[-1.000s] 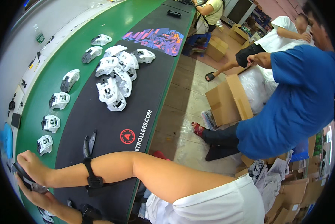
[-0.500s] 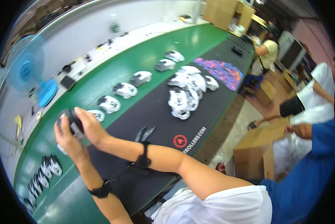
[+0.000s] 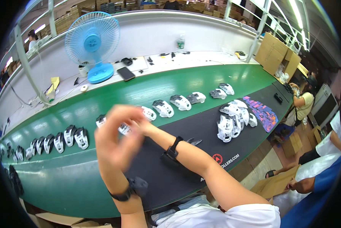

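Head view: both hands met above the green bench (image 3: 64, 182) — left hand (image 3: 115, 142) blurred, right hand (image 3: 142, 123) beside it. Whether either grip held a white-and-black plastic mouse shell (image 3: 123, 128) — I cannot tell; steadier hands would help.

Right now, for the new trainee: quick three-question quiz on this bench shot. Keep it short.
1. True or false: the blue fan stands on the black mat.
2. Which lies nearest the fan's base? A) dark phone B) cardboard box C) pile of white shells
3. What is worn on both the left hand wrist and the right hand wrist?

Key: 1 false, it stands on the white shelf behind the green belt. 2 A. 3 a black wristband.
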A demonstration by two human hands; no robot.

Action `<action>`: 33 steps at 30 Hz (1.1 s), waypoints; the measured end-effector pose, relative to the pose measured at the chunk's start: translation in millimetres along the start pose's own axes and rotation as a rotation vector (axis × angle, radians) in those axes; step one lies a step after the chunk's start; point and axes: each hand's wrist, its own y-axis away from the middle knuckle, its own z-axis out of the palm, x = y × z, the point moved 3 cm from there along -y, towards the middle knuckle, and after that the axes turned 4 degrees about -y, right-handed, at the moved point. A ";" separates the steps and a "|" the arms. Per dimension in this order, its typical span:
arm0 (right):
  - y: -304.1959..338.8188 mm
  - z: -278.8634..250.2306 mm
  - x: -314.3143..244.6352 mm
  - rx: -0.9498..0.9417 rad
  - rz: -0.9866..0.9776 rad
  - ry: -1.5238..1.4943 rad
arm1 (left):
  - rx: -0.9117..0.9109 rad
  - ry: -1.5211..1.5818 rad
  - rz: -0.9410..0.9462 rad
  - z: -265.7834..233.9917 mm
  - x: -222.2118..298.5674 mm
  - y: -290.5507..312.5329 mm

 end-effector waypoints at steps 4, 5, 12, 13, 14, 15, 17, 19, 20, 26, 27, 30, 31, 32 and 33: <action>-21.6 5.2 17.5 0.200 -0.177 0.295 | -0.331 0.267 0.517 18.0 86.8 28.5; -19.2 8.1 20.5 0.330 -0.325 0.355 | -0.047 0.371 0.576 23.3 103.9 45.6; 64.5 -64.2 -34.1 -0.157 -0.205 0.127 | 0.019 0.234 0.557 -16.3 104.7 59.7; 75.1 -73.0 -31.3 -0.165 -0.164 0.116 | 0.046 0.134 0.502 -16.5 104.0 58.5; 80.5 -63.0 -38.0 -0.190 -0.128 0.069 | 0.028 0.242 0.741 -22.8 94.1 58.9; 86.3 -44.0 -50.9 -0.250 -0.250 0.149 | 0.014 0.212 0.737 -32.6 93.5 66.8; 105.6 -14.3 -47.7 -0.319 -0.408 0.267 | -0.053 0.845 0.611 -42.2 61.1 73.6; 118.3 39.1 -47.0 -0.457 -0.545 0.374 | -0.040 0.771 0.515 -51.1 41.7 65.4; 121.7 57.8 -30.1 -0.452 -0.570 0.459 | -0.001 0.706 0.416 -49.2 22.0 56.8; 119.6 48.5 -24.9 -0.538 -0.619 0.611 | 0.026 0.100 -0.313 -17.6 -75.1 -2.7; 120.7 34.6 -22.3 -0.491 -0.592 0.619 | 0.021 0.044 -0.394 -11.3 -109.5 -3.6; 121.9 -2.8 -21.0 -0.463 -0.496 0.573 | 0.036 -0.440 -0.604 7.0 -213.4 18.0; 121.2 -13.3 -18.2 -0.432 -0.383 0.431 | 0.023 -0.618 -0.628 20.2 -228.4 22.3; 120.1 -22.2 -15.0 -0.402 -0.273 0.291 | 0.034 -0.702 -0.567 30.9 -241.3 26.0; 120.2 -25.3 -8.6 -0.415 -0.288 0.299 | 0.050 -0.791 -0.507 39.2 -252.5 29.5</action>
